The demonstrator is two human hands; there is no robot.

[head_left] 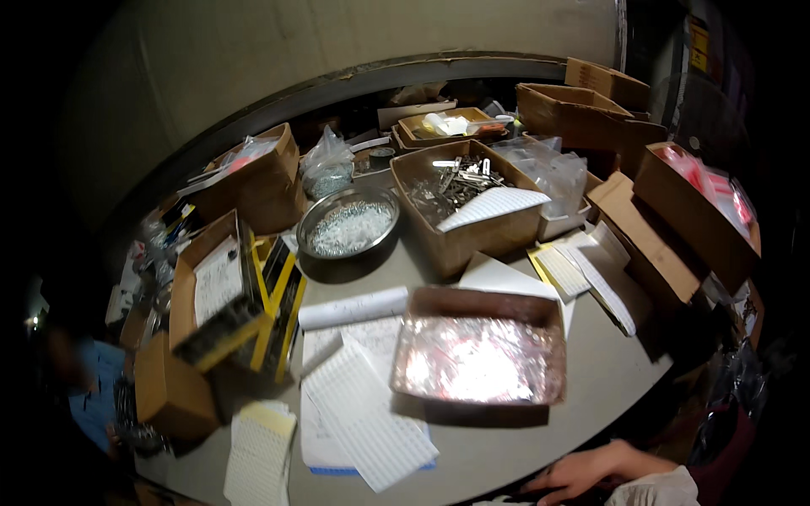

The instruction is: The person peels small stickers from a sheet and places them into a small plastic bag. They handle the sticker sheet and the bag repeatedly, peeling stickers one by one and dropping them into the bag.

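My right hand [578, 472] reaches in at the lower right, beside the table's near edge, with its fingers stretched out toward the left. Nothing shows in its grip; the fingertips run into the dark bottom edge of the picture. Pale cloth [656, 491] lies against its wrist. My left hand is out of sight. Nearest on the table, a shallow brown cardboard box [481, 302] holds shiny clear plastic packets [472, 363]. To its left, printed sheets [371, 413] lie over a pad, with a rolled paper [354, 308] behind them.
Behind stand a metal bowl [309, 239] of small shiny parts and a carton [456, 246] of metal pieces. Black-and-yellow boxes [278, 312] lean at the left. Cartons with plastic bags [709, 228] line the right. A person in blue [94, 384] is at the far left.
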